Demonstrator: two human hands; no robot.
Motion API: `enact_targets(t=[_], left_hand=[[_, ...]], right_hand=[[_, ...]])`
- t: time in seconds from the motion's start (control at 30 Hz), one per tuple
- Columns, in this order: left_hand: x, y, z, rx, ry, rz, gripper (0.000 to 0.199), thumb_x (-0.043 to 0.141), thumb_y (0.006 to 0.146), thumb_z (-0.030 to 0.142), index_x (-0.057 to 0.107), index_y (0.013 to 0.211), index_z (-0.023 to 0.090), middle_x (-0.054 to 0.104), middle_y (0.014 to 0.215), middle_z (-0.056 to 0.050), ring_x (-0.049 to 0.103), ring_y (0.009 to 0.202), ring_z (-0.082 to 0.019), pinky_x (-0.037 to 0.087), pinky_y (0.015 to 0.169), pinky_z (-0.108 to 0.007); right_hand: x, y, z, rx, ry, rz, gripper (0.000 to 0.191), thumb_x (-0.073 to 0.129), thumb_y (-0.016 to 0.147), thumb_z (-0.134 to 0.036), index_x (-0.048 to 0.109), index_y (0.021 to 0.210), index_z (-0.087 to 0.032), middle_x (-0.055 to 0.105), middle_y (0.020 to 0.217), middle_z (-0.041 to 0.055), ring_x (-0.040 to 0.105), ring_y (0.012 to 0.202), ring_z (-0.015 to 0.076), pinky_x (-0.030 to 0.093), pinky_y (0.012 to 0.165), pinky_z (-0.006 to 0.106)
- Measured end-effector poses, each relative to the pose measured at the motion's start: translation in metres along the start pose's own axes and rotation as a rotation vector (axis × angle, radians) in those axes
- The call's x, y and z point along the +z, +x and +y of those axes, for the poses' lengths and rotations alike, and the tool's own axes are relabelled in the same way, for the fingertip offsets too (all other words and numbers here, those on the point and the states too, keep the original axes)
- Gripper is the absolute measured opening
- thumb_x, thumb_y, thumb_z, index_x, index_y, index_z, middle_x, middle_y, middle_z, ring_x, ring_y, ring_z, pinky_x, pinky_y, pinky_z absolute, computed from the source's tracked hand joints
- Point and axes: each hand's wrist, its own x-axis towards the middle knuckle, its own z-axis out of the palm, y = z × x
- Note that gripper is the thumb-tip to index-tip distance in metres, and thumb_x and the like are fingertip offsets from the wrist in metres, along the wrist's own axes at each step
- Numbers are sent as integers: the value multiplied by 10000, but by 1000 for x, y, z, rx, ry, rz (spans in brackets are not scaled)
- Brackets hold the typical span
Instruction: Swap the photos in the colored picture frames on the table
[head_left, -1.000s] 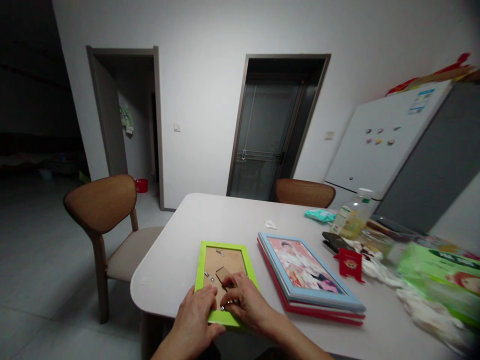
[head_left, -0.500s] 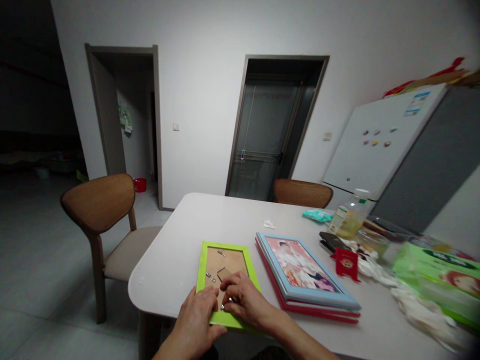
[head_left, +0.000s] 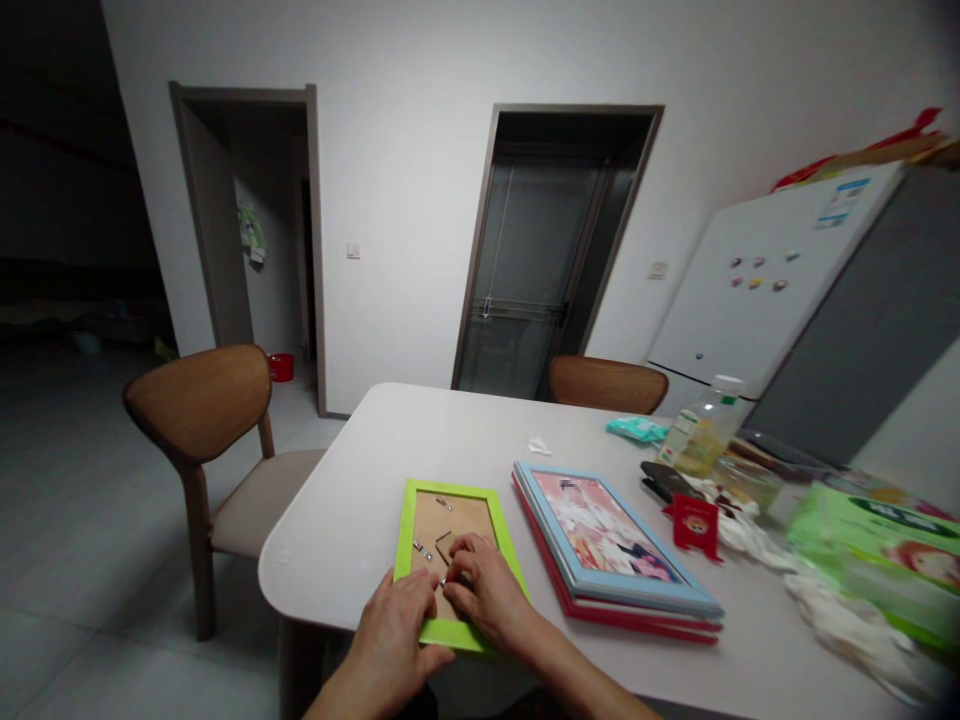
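A lime-green picture frame [head_left: 406,530] lies face down on the table, its brown backing board [head_left: 469,512] facing up. Small metal clips [head_left: 424,550] are fixed to that board. My left hand [head_left: 394,630] grips the frame's lower left edge, thumb along the near side and fingers over the top. Above the lower part of the backing, my right hand [head_left: 487,590] has its fingers closed in a pinch around a small metal clip [head_left: 442,581], mostly hidden by the fingertips. Right of the frame sits a stack of picture frames, with a light-blue photo frame [head_left: 637,590] on top.
On the white table [head_left: 337,530] are a red card-like item [head_left: 695,525], a dark phone-like object [head_left: 664,482], a bottle [head_left: 701,430], a teal packet [head_left: 637,429], crumpled tissue [head_left: 538,446] and a green tissue pack [head_left: 877,560]. Wooden chairs [head_left: 202,405] stand around it.
My right hand has shifted slightly up the backing board, away from the frame's near edge. My left hand stays on the lower left edge. The camera view has moved a little.
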Motion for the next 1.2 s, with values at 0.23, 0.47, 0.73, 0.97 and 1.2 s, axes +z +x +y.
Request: enact_targets(t=[0.23,0.47,0.73,0.97,1.2], left_hand=[[-2,-1,2,-6,-18,8,533,672,570,248,485,1068,209,578,1058,-28,490,1001,-196,277,943,-328],[-6,1,6,-20,18,-45,526,643,591,235,461,1084,222,591,966,0,508,931,-186,299,906,-310],[-6,0,10,-28,42,-56,499,638,586,237,470,1056,221,563,1037,-4,480,959,-195,334,864,-294],[-4,2,4,-10,2,-3,552,661,579,240,450,1087,203,580,994,-14,500,940,-186,313,907,-311],[2,-2,0,21,-51,41,556,674,564,215,466,1079,193,552,1102,-45,456,1049,-216,255,970,-365]], right_hand=[[-11,-6,-1,-172,-68,-124,90,549,660,-159,624,665,-210,514,891,24,439,859,166,342,753,303],[-25,-17,-7,-263,-57,-234,217,448,626,-75,599,692,-217,503,919,7,411,905,168,325,796,321],[-16,-14,0,-253,23,-186,235,428,548,-41,588,610,-202,528,905,0,446,895,165,328,807,330],[-6,18,1,32,95,22,191,484,664,-153,605,809,-178,579,820,42,525,744,133,401,670,242],[16,51,-4,87,-184,-63,169,496,671,-199,664,686,-183,632,671,41,546,660,148,366,602,237]])
